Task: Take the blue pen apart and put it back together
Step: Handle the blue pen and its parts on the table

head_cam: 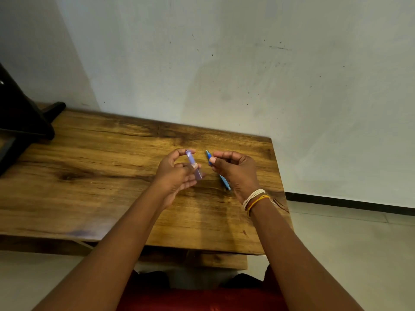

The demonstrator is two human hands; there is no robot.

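The blue pen is in two pieces above the wooden table (101,176). My left hand (177,173) pinches a translucent purple-blue cap (193,164), held nearly upright between thumb and fingers. My right hand (235,171) grips the blue pen body (224,181), its tip (208,154) pointing up and away and its rear end sticking out below the palm. The two pieces are a small gap apart and do not touch. Most of the pen body is hidden inside my right fist.
A dark object (20,117) stands on the table's far left corner. The table's right edge (280,187) lies just beyond my right hand, with pale floor past it. A grey wall (224,63) rises behind. Thread bands (254,199) circle my right wrist.
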